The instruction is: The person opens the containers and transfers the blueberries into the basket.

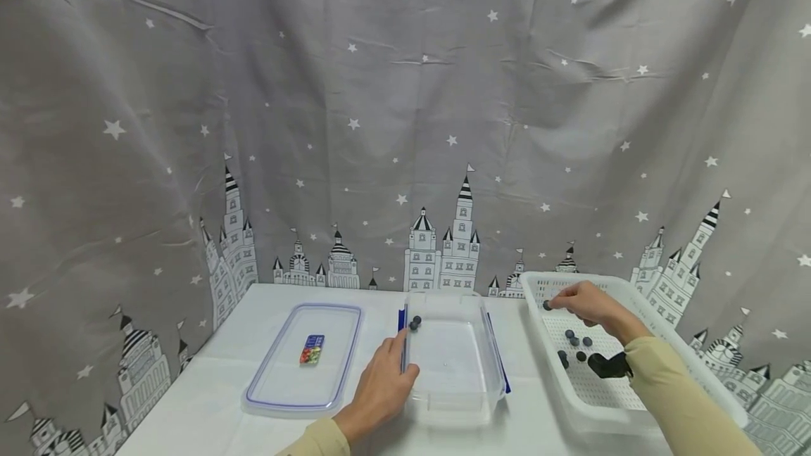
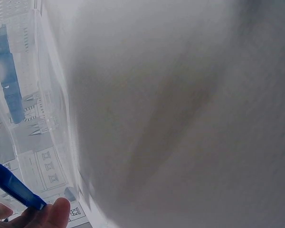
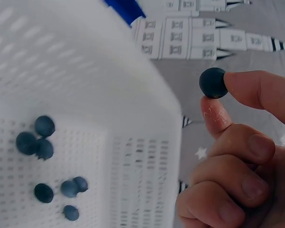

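Dark blue and round, a blueberry (image 3: 213, 82) is pinched between the thumb and forefinger of the right hand (image 1: 586, 305); the other fingers (image 3: 230, 147) of that hand are curled toward the palm. In the head view the berry (image 1: 547, 306) sits at the fingertips, above the far left part of the white perforated basket (image 1: 659, 322), just inside its rim. The basket stands at the right side of the white table (image 1: 209, 371). A few more loose blueberries (image 1: 573, 345) lie on the basket floor, near its middle, well apart from the held berry. A black object (image 1: 610, 366) shows at the right wrist, over the basket.

The left hand (image 1: 380, 389) rests against the left wall of the clear plastic container (image 1: 453, 364), which stands at the middle of the table near its front edge. The fingers lie fairly straight along that wall, touching a blue clip (image 1: 402, 343) there; the left wrist view shows only fingertips (image 2: 52, 213) beside the clip (image 2: 14, 186), so the exact grip cannot be told. Two blueberries (image 1: 415, 322) lie in the container's far left corner.

The container's clear lid (image 1: 304, 361), blue-trimmed, lies flat toward the table's left side, just beside the container. A small coloured label (image 1: 312, 349) shows on its middle.
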`<state>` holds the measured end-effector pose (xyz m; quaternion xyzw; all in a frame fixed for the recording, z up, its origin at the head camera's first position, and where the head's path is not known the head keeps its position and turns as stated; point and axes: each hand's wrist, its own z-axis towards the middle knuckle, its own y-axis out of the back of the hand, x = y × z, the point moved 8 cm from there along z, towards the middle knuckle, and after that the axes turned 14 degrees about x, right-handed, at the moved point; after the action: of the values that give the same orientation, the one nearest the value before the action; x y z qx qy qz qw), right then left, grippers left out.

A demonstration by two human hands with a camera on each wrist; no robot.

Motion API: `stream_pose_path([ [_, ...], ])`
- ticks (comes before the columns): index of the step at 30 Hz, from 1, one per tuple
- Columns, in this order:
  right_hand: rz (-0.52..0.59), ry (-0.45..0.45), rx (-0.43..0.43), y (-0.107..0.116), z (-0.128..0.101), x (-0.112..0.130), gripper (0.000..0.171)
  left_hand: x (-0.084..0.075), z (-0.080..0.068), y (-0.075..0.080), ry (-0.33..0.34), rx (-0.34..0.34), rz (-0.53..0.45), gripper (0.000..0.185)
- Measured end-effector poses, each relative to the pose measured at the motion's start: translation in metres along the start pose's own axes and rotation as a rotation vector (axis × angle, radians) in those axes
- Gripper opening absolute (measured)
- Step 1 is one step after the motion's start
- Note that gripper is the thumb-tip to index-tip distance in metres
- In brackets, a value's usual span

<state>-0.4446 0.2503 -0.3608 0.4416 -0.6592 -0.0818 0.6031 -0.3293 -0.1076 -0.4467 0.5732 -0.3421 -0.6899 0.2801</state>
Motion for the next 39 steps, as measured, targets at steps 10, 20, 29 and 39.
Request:
stream_pose_path([
  [10, 0.067, -0.057, -0.005, 0.000, 0.005, -0.044, 0.041, 0.000, 0.000, 0.001, 0.002, -0.020, -0.006, 0.068],
  [20, 0.112, -0.145, -0.012, -0.004, 0.013, -0.077, 0.035, -0.001, 0.001, 0.002, 0.004, -0.006, -0.013, 0.069],
  [29, 0.148, -0.196, -0.035, -0.013, 0.021, -0.096, 0.030, 0.003, -0.003, 0.002, 0.011, -0.019, -0.003, 0.069],
  [39, 0.124, -0.302, -0.082, -0.012, 0.019, -0.113, 0.021, 0.000, 0.000, 0.001, -0.003, -0.024, -0.010, 0.068],
])
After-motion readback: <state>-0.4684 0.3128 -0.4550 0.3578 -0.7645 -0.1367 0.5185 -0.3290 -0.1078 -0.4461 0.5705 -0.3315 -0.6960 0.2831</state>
